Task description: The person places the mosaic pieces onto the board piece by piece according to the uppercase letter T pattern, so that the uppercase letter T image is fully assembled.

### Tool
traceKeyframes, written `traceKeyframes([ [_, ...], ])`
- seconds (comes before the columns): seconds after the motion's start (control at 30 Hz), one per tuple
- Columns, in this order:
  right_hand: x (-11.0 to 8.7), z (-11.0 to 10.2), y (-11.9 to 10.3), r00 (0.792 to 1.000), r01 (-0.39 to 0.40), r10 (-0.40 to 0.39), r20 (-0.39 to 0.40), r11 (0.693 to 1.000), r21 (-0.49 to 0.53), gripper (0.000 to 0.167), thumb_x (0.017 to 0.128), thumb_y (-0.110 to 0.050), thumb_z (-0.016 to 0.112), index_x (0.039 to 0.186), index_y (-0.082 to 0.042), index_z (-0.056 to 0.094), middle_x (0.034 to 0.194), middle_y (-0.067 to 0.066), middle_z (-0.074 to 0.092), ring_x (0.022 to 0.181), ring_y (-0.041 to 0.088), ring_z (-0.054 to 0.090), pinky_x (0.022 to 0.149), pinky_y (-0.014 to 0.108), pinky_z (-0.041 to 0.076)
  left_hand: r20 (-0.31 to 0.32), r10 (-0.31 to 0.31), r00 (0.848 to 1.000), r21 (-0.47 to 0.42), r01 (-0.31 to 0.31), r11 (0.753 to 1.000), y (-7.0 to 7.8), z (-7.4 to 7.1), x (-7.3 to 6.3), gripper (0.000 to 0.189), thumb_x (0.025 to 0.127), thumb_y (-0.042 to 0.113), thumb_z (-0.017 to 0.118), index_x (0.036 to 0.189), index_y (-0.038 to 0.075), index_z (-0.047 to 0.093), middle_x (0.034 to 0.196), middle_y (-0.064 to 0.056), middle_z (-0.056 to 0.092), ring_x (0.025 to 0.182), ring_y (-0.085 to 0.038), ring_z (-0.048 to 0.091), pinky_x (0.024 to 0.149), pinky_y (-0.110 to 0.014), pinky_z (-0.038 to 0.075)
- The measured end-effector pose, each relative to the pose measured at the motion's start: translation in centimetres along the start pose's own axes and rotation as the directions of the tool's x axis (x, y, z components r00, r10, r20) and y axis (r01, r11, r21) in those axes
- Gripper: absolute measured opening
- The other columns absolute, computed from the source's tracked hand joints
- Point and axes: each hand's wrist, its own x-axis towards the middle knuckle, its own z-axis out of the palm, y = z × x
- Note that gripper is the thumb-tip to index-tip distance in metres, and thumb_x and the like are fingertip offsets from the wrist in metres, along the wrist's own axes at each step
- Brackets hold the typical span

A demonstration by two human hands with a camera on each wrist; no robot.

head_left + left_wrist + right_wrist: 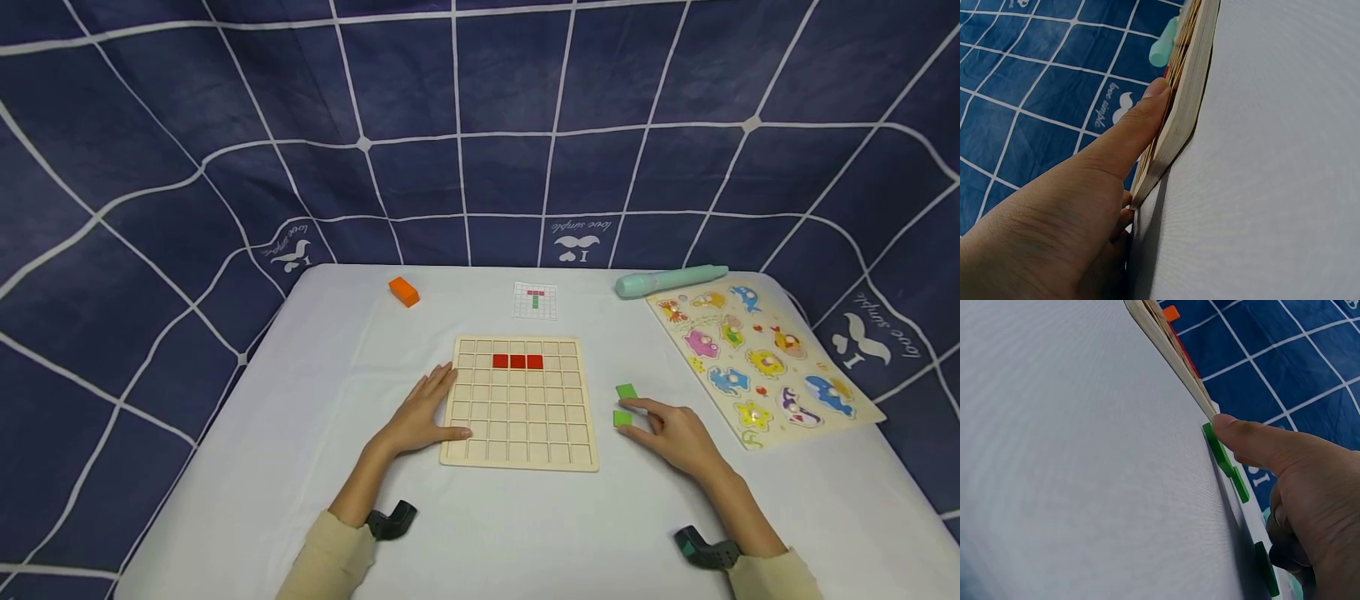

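Sleeves (326, 560); left hand (422, 417), outstretched, on board (518, 412); right hand (677, 437) at green tile (622, 418), pinch uncertain; crowding, we judge, could nudge its neighbour (626, 390).

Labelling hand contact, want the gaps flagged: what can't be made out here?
Total green tiles: head view, the right hand covers part of the table.
Whether the right thumb touches a tile: right wrist view, the thumb itself hides any contact.
Left hand's fingertips beyond the thumb: left wrist view, behind hand and wooden board.
Any fine print on the pattern card: head view, too small.
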Motion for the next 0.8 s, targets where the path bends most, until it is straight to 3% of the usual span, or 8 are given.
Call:
traceKeyframes([
  [0.8, -0.21, 0.22, 0.16, 1.0, -0.013, 0.013, 0.027, 1.0, -0.012, 0.033, 0.071, -0.03, 0.079, 0.1, -0.018, 0.071, 0.048, -0.015, 0.027, 0.044, 0.0, 0.021, 0.041, 0.018, 0.019, -0.007, 0.01, 1.0, -0.004, -0.01, 1.0, -0.01, -0.02, 0.09, 0.108, 0.069, 0.059, 0.071, 0.146, 0.003, 0.02, 0.153, -0.008, 0.013, 0.14, -0.023, 0.007, 0.112, -0.038, 0.004],
])
